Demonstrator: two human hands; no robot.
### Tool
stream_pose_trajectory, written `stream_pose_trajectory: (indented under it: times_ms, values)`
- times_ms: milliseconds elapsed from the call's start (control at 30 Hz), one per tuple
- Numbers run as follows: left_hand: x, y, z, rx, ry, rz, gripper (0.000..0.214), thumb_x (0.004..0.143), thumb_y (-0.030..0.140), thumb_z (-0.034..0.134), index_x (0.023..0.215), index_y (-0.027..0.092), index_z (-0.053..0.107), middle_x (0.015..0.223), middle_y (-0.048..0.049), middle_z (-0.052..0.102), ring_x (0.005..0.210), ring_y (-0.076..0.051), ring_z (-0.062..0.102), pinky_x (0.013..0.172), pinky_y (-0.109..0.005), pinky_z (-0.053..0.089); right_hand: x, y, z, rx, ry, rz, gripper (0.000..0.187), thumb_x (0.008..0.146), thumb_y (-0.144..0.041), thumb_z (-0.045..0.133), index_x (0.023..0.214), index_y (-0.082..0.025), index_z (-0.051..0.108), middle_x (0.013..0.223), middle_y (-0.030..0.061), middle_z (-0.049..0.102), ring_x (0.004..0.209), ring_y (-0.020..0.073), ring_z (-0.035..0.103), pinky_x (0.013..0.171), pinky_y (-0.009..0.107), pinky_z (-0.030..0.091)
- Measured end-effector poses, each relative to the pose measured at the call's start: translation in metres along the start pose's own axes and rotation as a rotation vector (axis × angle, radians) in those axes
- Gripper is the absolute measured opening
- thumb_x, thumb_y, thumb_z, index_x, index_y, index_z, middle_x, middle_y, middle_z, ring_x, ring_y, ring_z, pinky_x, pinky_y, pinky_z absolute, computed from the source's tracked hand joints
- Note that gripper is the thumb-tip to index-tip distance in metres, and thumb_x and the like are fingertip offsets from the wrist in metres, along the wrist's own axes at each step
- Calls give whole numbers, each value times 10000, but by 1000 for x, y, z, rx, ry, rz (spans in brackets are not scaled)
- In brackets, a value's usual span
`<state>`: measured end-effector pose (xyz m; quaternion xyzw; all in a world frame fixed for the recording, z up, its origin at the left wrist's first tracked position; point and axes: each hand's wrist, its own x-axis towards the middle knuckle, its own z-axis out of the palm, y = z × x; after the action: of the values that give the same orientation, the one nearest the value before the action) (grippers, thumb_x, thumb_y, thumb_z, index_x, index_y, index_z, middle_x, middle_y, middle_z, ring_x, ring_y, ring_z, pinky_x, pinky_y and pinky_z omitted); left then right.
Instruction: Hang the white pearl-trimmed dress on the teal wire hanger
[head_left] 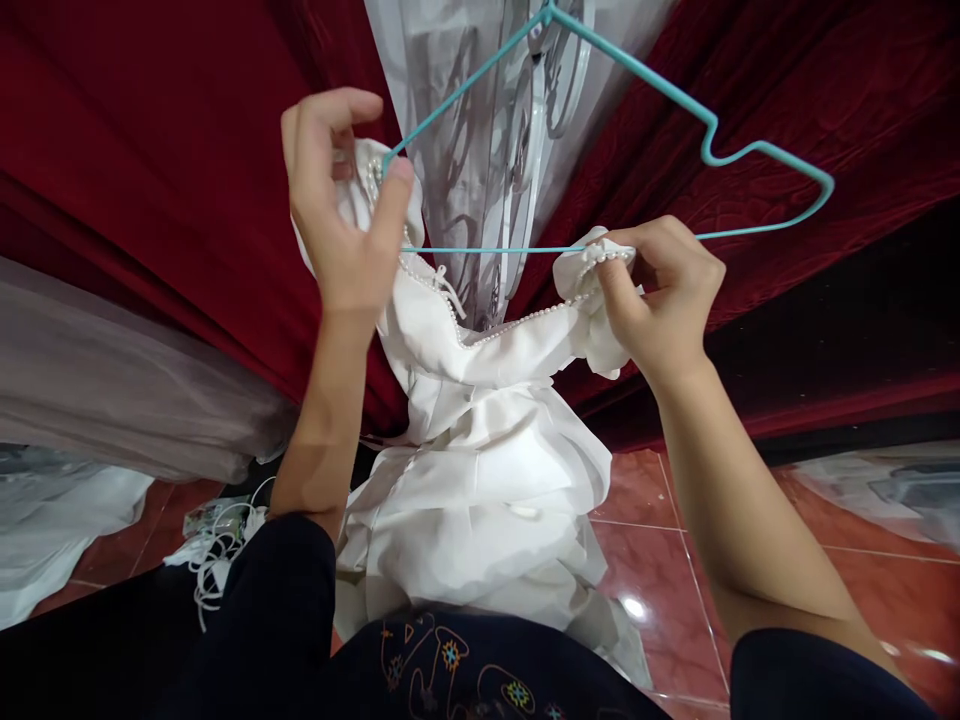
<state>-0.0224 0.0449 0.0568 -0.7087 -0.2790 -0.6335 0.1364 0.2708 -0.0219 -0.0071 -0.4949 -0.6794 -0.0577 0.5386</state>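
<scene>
A white dress [480,430] with a pearl-trimmed neckline hangs down in front of me. A thin teal wire hanger [675,100] is above it, its left end tucked into the dress's left shoulder. My left hand [341,205] pinches that shoulder and the hanger's left end, thumb pressed on the wire. My right hand [660,290] is closed on the dress's right shoulder ruffle, just below the hanger's bottom bar. The hanger's right end sticks out bare, beyond my right hand.
Dark red velvet fabric [150,200] hangs behind. A garment in clear plastic [495,120] hangs at the top centre. Grey cloth [97,390] lies at the left. White cables [217,550] lie on the glossy red tiled floor [660,560]. More plastic wrap sits at right.
</scene>
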Motion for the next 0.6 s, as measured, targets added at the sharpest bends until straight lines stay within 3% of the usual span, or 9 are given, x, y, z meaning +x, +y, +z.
stream_pose_trajectory:
  times_ms: [67,100,167,233,333,433,533,600]
  values:
    - [-13,17,7,44,40,133,329,1132,565,538,1141,266,675,1135,-57,670,1150,-223,653,1001,-457,559,0,2,1,-1,-20,23,251,1059,-459,566,962,-302,736,934,76,757,843,229,673,761,438,559]
    - [-21,25,12,30,-150,23,234,1153,455,523,1175,278,675,1201,-62,673,1228,-235,645,1094,-461,537,1,3,1,-3,-26,35,246,1060,-461,564,969,-311,736,946,78,760,862,238,680,777,449,565]
    - [-37,40,21,-53,-458,-96,210,1153,275,475,1181,288,683,1182,-51,714,1175,-240,688,1065,-442,547,1,3,1,13,-17,42,243,1058,-458,563,971,-310,735,955,74,760,884,253,692,798,470,574]
    - [-50,49,29,-63,-595,-166,285,1111,135,455,1165,273,698,1140,-41,752,1117,-247,711,1040,-436,543,1,1,1,76,-6,10,222,1053,-428,578,978,-295,740,969,72,764,903,255,706,821,478,582]
    - [-58,57,35,-58,-550,-206,343,1059,40,459,1113,258,718,1081,-29,774,1061,-244,718,1015,-429,529,-3,-3,2,168,32,-69,151,1020,-316,624,1028,-275,769,1023,90,769,969,246,722,869,463,585]
    - [-57,60,34,-134,-491,-225,345,1044,16,470,1064,251,722,1038,-21,764,1018,-225,722,969,-404,528,-9,7,1,125,274,-138,198,939,-211,630,1071,-242,775,1051,100,713,1015,240,695,876,453,569]
    - [-53,60,29,-184,-465,-221,332,1029,5,488,1030,233,730,988,-23,739,977,-218,714,936,-389,526,-10,46,-13,69,529,-218,229,834,-205,622,1043,-194,717,1035,67,611,1029,232,649,851,431,537]
    - [-52,59,26,-200,-460,-232,329,1020,5,499,1019,227,741,975,-28,724,962,-216,708,921,-384,530,-4,79,-30,90,647,-264,225,802,-244,646,1019,-184,648,982,33,534,865,159,563,750,350,480]
